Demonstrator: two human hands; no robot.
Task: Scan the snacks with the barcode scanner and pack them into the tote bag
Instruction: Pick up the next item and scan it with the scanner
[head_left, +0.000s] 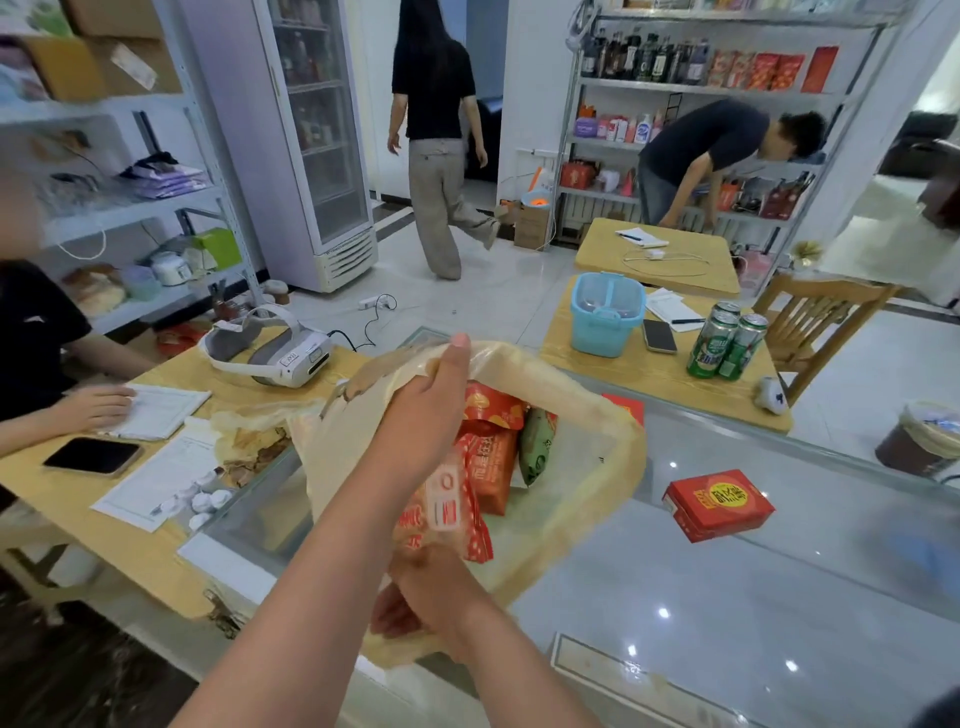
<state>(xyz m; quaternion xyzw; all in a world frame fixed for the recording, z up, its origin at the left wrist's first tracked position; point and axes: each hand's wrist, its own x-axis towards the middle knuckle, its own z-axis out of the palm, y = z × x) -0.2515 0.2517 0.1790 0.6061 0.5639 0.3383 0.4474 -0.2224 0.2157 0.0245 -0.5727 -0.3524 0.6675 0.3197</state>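
Now: packing step. The bag (587, 415) stands open on the glass bench (727, 597). The left hand (436, 400) reaches across the mouth and grips the far rim, thumb on top, holding it up. The right hand (421, 592) is at the near rim with its fingers curled into the bag material, a closed grip. I cannot tell whether it also pinches the low end of the red-white packet (441, 509) just above it.

Snacks inside: the red-white packet is nearest and leans on an orange packet (493, 467). A green packet (537, 447) sits beside that, and a red one (493, 408) is at the back. A red box (717, 504) lies on the bench to the right, well apart from the bag and not packed. No scanner is identifiable in view.

Judgement: most items are in and at least the box is left.

Notes for doing this step well:
- Hold the two rims apart so the mouth stays wide.
- Let the red-white packet slide down flat against the orange one rather than perch near the rim.
- The bag looks thin and soft and will likely sag if a rim is dropped. Free the right hand only once the packet has settled.
- The box has hard corners, so scan it and then lay it along the bare right side of the bag, not on the soft packets.
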